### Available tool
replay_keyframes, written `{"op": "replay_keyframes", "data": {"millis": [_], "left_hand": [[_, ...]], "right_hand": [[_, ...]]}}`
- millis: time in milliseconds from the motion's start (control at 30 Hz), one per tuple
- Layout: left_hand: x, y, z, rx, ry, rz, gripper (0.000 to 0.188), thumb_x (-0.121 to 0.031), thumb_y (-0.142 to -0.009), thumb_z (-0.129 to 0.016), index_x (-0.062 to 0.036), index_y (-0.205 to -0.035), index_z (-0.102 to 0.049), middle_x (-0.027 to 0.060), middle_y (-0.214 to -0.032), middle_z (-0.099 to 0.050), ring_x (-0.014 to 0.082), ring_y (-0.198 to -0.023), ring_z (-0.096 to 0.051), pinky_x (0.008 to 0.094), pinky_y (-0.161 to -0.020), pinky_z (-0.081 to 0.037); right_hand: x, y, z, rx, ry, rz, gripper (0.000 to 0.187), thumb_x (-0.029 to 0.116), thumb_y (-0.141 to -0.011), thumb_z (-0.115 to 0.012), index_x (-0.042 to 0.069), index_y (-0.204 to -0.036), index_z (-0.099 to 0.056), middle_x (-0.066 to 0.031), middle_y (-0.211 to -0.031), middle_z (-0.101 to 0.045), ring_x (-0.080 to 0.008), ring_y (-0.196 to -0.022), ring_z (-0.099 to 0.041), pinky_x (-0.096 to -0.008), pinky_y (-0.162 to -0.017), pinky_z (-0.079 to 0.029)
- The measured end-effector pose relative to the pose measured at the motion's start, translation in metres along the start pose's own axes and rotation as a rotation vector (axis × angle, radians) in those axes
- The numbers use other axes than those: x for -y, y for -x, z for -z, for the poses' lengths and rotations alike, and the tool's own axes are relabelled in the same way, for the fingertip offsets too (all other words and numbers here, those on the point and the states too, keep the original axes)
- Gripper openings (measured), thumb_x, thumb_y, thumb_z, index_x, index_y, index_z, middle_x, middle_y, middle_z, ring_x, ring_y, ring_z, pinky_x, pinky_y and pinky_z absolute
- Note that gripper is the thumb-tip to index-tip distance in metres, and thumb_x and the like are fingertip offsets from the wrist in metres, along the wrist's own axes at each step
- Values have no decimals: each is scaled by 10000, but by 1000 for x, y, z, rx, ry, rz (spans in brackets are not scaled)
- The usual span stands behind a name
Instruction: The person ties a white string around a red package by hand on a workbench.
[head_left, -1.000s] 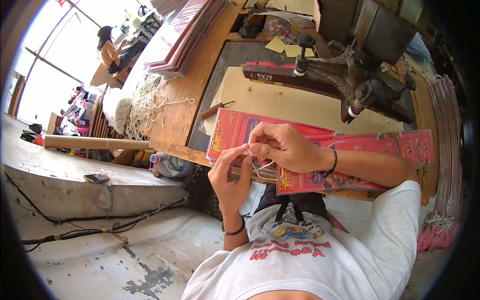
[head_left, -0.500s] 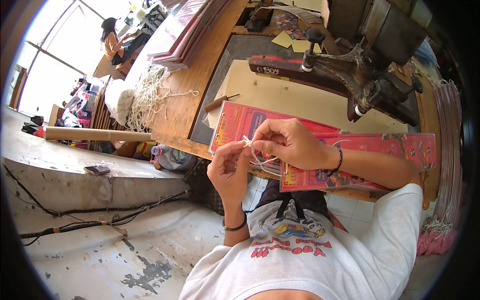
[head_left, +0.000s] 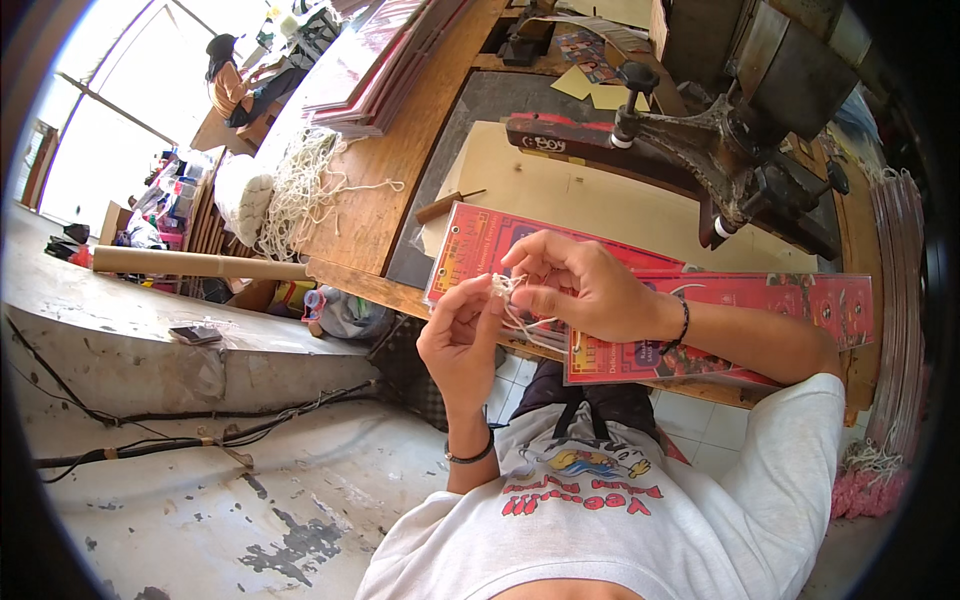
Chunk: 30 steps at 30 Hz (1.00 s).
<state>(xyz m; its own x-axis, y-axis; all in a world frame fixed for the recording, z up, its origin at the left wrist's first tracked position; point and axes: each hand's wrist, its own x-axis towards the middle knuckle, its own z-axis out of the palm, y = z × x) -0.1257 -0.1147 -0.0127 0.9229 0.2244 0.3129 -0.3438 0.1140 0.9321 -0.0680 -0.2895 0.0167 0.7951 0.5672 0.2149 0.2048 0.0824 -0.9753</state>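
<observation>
My left hand (head_left: 460, 335) is raised over the table's near edge, thumb and fingertips pinching a knotted bit of white cord (head_left: 505, 285). Close against it, my right hand (head_left: 575, 285) has its fingers curled and its thumb at the same cord; the index finger stands a little off the knot. A loose end of the cord hangs below the fingers. Beneath the hands lie red printed, clear-covered sheets: one sheet (head_left: 470, 235) with eyelets along its left edge, and another (head_left: 610, 362) nearer me, overlapping it. My right forearm passes over the nearer sheet.
A heavy black metal press (head_left: 720, 140) stands beyond the sheets. A wooden-handled pointed tool (head_left: 437, 207) lies on tan board. To the left are a heap of white cords (head_left: 300, 195), stacked sheets (head_left: 370, 70) and a cardboard tube (head_left: 195, 262). A person (head_left: 235, 90) sits far left.
My right index finger and thumb have spread apart at the knot, which now looks looser. My left hand keeps its pinch in nearly the same place.
</observation>
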Motion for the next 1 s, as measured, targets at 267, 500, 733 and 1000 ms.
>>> {"op": "replay_keyframes", "data": {"millis": [267, 500, 733, 1000], "left_hand": [[-3, -1, -2, 64, 52, -3, 262, 98, -903, -628, 77, -1159, -577, 109, -978, -681, 145, -845, -675, 268, -738, -571], [-12, 0, -4, 143, 185, 87, 256, 104, -905, -616, 76, -1155, -567, 123, -968, -682, 177, -860, -694, 286, -746, -582], [-7, 2, 3, 81, 177, 144, 291, 123, -880, -637, 71, -1159, -571, 119, -929, -683, 178, -847, -697, 288, -739, -589], [0, 3, 1, 79, 113, 120, 311, 109, -876, -640, 57, -1174, -569, 125, -928, -685, 178, -777, -688, 299, -703, -586]], "right_hand": [[1, -1, 0, 0, 23, -3, 214, 182, -953, -662, -27, -1002, -666, -69, -859, -695, -90, -760, -643, -254, -671, -528], [3, -1, 0, 18, 53, 31, 199, 174, -972, -630, -23, -953, -645, -90, -816, -685, -110, -735, -645, -258, -656, -518], [-8, 2, 1, -44, -55, -20, 222, 199, -1019, -553, 0, -1115, -535, -65, -865, -636, -94, -731, -618, -259, -647, -513], [-5, 0, -1, -3, -133, 23, 360, 207, -999, -592, 15, -1274, -460, -74, -996, -609, -93, -793, -618, -253, -702, -538]]}}
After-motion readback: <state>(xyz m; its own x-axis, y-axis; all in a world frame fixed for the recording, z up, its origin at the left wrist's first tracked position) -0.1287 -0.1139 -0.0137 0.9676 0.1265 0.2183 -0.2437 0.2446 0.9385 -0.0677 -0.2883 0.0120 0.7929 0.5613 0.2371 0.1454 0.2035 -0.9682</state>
